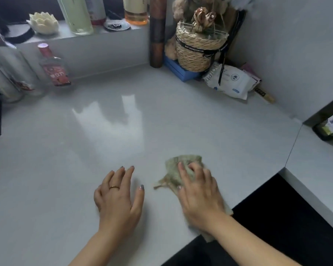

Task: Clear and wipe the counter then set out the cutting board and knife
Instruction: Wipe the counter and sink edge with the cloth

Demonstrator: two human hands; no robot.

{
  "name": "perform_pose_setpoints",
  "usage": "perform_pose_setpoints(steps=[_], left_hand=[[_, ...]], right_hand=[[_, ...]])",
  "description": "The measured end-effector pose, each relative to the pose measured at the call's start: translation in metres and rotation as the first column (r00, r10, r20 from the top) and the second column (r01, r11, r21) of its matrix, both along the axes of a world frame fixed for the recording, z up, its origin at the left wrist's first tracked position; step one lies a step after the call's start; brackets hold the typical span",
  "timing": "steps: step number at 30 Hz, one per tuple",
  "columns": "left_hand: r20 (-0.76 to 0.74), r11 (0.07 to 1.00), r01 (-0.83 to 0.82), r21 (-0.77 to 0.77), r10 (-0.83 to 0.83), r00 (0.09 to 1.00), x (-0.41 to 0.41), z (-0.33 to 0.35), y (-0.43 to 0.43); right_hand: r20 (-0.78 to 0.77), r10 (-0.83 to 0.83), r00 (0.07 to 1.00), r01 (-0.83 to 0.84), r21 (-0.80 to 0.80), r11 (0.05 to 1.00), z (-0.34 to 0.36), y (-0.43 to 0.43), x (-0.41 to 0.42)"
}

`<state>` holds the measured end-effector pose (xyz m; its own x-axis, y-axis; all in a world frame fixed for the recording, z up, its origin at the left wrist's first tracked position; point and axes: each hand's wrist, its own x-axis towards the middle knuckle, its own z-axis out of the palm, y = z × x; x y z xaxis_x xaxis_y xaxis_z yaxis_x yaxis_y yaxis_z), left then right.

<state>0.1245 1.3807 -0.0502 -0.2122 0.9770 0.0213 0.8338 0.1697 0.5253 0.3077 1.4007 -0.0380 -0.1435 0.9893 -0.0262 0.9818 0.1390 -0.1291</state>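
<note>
Nearest, right hand: the right hand (198, 196) lies palm down on a crumpled pale green cleaning cloth (181, 169), fingers spread and flattened over it; the grip presses on the fabric from above and closes around nothing.
Cloth position: near the front edge of the glossy pale grey counter (123, 121), just left of the dark gap where the edge cuts back.
Cloth axis: its long run goes from the near right, where a corner shows under the wrist, up to the far left; a thin twisted tail points left toward the other hand.
Left hand: the left hand (119, 196), wearing a thin gold ring (114, 187), sits just beside the cloth without touching it; fingers loosely spread and pointing away from the person, the grip empty; whether the palm touches the surface I cannot tell.
Middle: bare surface with window glare.
Far left: a clear glass bottle with a red label and red cap (53, 68) stands against the back wall, blurred clear bottles beside it.
Far corner: a woven straw basket with a black ribbon (197, 50) on a blue flat box (183, 72), a tall brown cylinder (157, 33) to its left, a white soft pack of wipes (227, 81) to its right.
Ledge behind: a white lotus-shaped ornament (43, 23) and further bottles.
</note>
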Motion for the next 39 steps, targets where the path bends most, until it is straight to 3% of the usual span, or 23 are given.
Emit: perform_pose_setpoints(steps=[2, 4, 7, 10, 13, 15, 17, 20, 27, 32, 39], left_hand=[[-0.015, 0.999, -0.05, 0.014, 0.05, 0.999, 0.016, 0.0, 0.003], [-0.017, 0.99, -0.139, 0.015, 0.139, 0.99, 0.036, 0.002, 0.002], [-0.018, 0.97, -0.242, -0.006, 0.242, 0.97, 0.07, 0.004, -0.009], [-0.018, 0.951, -0.307, -0.021, 0.307, 0.952, 0.102, 0.006, -0.022], [-0.026, 0.925, -0.378, -0.024, 0.378, 0.926, 0.121, 0.007, -0.034], [-0.025, 0.913, -0.409, -0.011, 0.408, 0.913, 0.127, 0.008, -0.043], [-0.016, 0.895, -0.447, -0.006, 0.447, 0.895, 0.13, 0.007, -0.052], [0.014, 0.866, -0.5, -0.004, 0.5, 0.866, 0.128, 0.005, -0.065], [0.093, 0.816, -0.577, 0.04, 0.572, 0.815, 0.121, 0.0, -0.091], [0.116, 0.785, -0.617, 0.054, 0.609, 0.785, 0.101, 0.004, -0.115], [0.113, 0.646, -0.76, 0.074, 0.751, 0.65, 0.03, 0.007, -0.167]], right_hand=[[-0.053, 0.105, 0.993, -0.105, 0.001, 0.994, 0.001, -0.011, 0.009], [-0.041, 0.106, 0.994, -0.105, 0.023, 0.994, 0.003, 0.002, 0.046], [-0.021, -0.073, 0.997, 0.073, 0.017, 0.997, 0.001, 0.05, 0.141], [-0.198, -0.237, 0.951, 0.234, -0.035, 0.972, 0.01, 0.09, 0.218], [-0.126, 0.009, 0.992, -0.043, -0.271, 0.962, 0.013, 0.099, 0.265], [-0.007, 0.202, 0.979, -0.195, -0.301, 0.934, 0.015, 0.103, 0.285], [0.041, 0.289, 0.956, -0.256, -0.356, 0.899, 0.02, 0.112, 0.291], [0.015, 0.381, 0.924, -0.334, -0.452, 0.827, 0.019, 0.118, 0.28], [-0.027, 0.447, 0.894, -0.442, -0.213, 0.871, 0.003, 0.084, 0.236], [-0.041, 0.586, 0.81, -0.584, -0.15, 0.797, -0.005, 0.031, 0.142], [0.064, 0.762, 0.644, -0.756, -0.094, 0.647, -0.007, -0.039, -0.012]])
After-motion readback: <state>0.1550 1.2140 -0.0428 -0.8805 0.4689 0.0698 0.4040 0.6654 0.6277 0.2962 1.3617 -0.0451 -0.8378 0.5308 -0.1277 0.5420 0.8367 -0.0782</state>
